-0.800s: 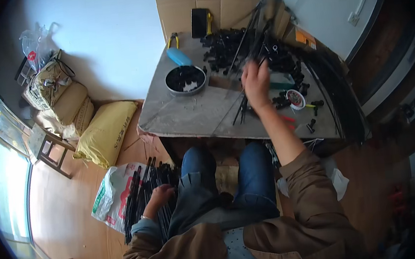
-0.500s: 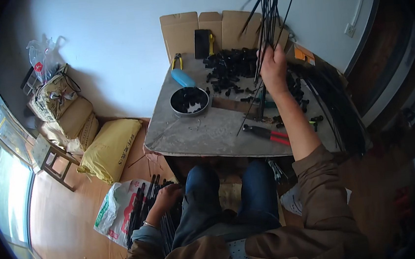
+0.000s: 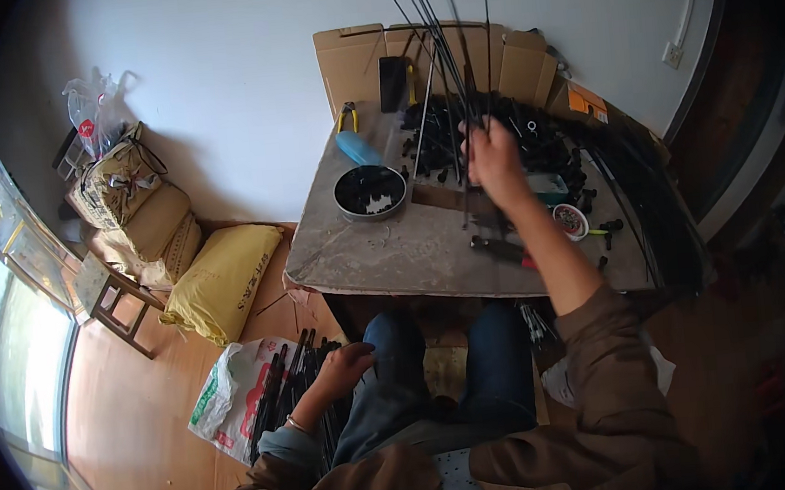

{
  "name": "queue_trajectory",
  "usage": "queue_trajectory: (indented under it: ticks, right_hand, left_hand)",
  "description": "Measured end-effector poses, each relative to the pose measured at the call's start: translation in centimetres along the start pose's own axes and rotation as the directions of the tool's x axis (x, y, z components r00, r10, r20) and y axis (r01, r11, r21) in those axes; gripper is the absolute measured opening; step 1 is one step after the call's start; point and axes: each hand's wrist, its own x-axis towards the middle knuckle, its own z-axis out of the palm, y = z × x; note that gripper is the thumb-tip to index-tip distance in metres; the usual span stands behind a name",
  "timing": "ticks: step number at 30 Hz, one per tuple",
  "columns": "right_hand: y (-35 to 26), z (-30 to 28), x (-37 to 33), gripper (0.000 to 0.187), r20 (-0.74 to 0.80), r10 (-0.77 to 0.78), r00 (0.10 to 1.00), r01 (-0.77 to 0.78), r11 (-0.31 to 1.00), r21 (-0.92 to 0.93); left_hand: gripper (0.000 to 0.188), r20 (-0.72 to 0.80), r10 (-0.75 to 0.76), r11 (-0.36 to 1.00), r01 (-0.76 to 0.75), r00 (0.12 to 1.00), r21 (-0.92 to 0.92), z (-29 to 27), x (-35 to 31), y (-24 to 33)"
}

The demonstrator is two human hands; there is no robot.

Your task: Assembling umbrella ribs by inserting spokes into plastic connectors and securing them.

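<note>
Above the table, my right hand (image 3: 496, 166) is closed round a loose bundle of thin black rods (image 3: 437, 31), which fan out upward past the top edge. Their lower ends hang over the tabletop, smeared by motion. My left hand (image 3: 343, 371) rests by my left knee with its fingers loosely stretched, and nothing shows in it. Under and beside it stand several thicker black rods or tubes (image 3: 279, 386) near a printed plastic bag (image 3: 224, 404). Black plastic fittings (image 3: 435, 139) lie heaped behind my right hand. Red-handled pliers (image 3: 497, 247) lie below it, partly covered by the rods.
On the grey table (image 3: 347, 258) are a round metal bowl (image 3: 373, 211) of black parts, a blue bottle-like object (image 3: 359, 148), yellow-handled pliers (image 3: 347, 116) and a small round tub (image 3: 571, 222). Cardboard (image 3: 350, 62) lines the back. A yellow sack (image 3: 223, 283) lies left, near a wooden stool (image 3: 118, 306).
My right hand has moved left and slightly down with the rods, which are now spread wider. My left hand has shifted slightly right, against my knee. The small round tub has come into sight.
</note>
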Motion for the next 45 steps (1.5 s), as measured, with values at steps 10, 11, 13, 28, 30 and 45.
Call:
queue_trajectory:
  ticks: [10,11,13,28,30,45]
  right_hand:
    - [-6.9,-7.5,-1.0,0.021,0.25,-0.246,0.936,0.351,0.665,-0.66]
    - [-6.8,-7.8,-1.6,0.02,0.253,-0.171,0.952,0.299,0.688,-0.661]
    - [-8.8,-7.2,-3.6,0.019,0.263,-0.142,0.954,0.284,0.703,-0.652]
    - [-5.6,-9.3,-11.9,0.021,0.207,0.161,0.965,-0.19,0.973,0.13]
    - [-4.9,-9.2,-12.2,0.022,0.172,0.177,0.969,-0.199,0.972,0.121]
    - [-3.6,-10.1,-11.5,0.018,0.017,0.139,0.99,-0.14,0.989,0.051]
  left_hand:
    - [0.057,0.378,0.355,0.524,0.153,0.855,-0.838,-3.2,4.9,21.0]
    - [0.061,0.328,0.358,0.501,0.117,0.874,-0.858,-3.0,6.2,23.1]
    - [0.067,0.197,0.379,0.471,-0.005,0.904,-0.882,-2.0,10.3,24.6]
    - [0.023,0.058,0.243,0.234,0.0,0.968,-0.972,1.3,18.5,28.9]
    - [0.022,0.009,0.211,0.24,-0.043,0.977,-0.97,1.1,18.9,28.9]
    - [0.015,-0.058,0.025,0.204,-0.061,0.998,-0.977,3.6,19.8,30.1]
